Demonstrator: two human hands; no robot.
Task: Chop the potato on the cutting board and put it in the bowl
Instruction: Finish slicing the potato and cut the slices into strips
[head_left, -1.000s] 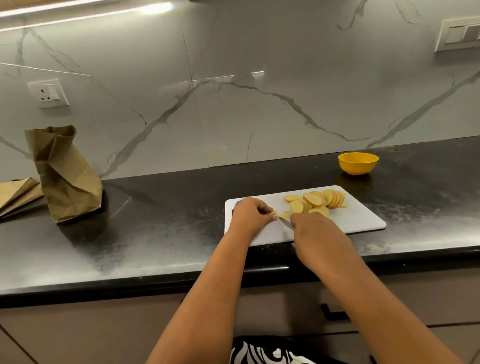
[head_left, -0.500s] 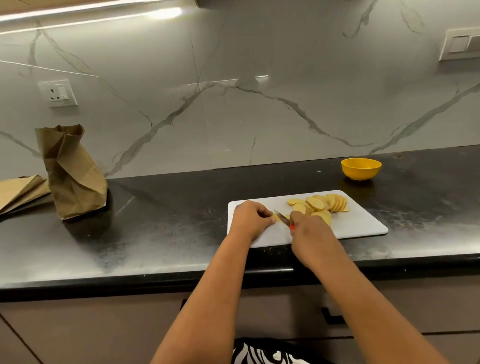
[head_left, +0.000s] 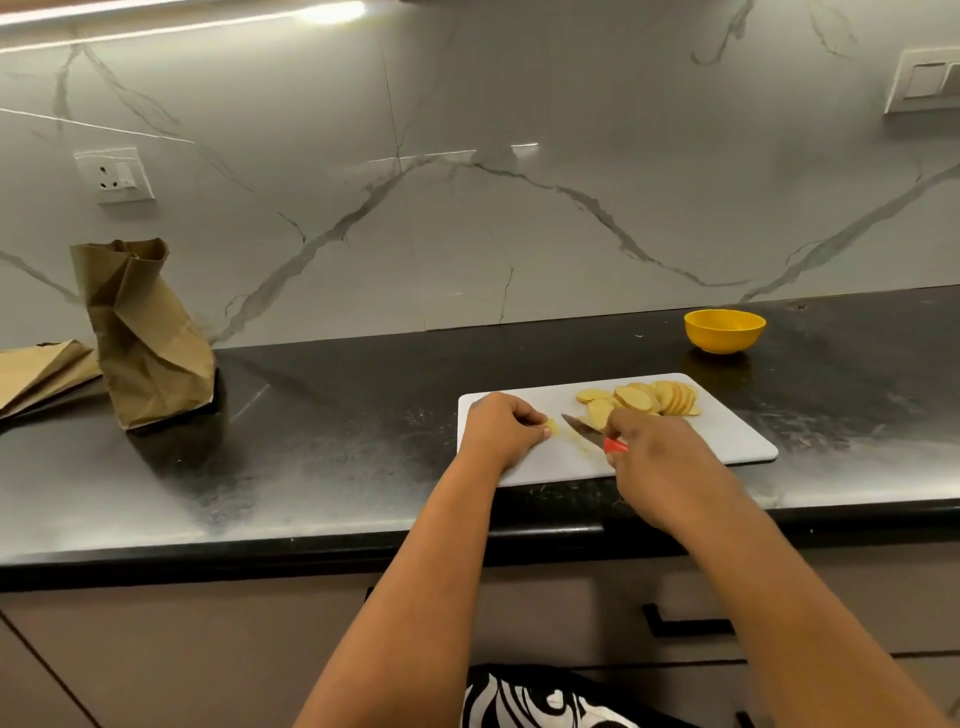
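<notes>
I stand at a black countertop (head_left: 322, 447) with a gray marble wall behind it. A white cutting board (head_left: 727, 441) lies near the front edge. My left hand (head_left: 501, 431) rests on the board's left end, knuckles up, fingers curled in. The fingertips pinch a small yellow potato end (head_left: 554, 429) and press it down on the board. My right hand (head_left: 654, 457) reaches in from the right, its fingers wrapped around the red handle of a small knife (head_left: 587, 432). The blade points up and left toward the potato end, but does not touch it. A pile of potato slices (head_left: 644, 399) lies on the far side of the board, just past my right hand. The yellow bowl (head_left: 724, 330) sits on the counter beyond the board's right corner, with no potato showing in it.

Half a second ago the knife sat closer to my left hand. Now there is a wider gap, and more of the blade and red handle shows.

A brown paper bag (head_left: 145, 332) stands far left.
</notes>
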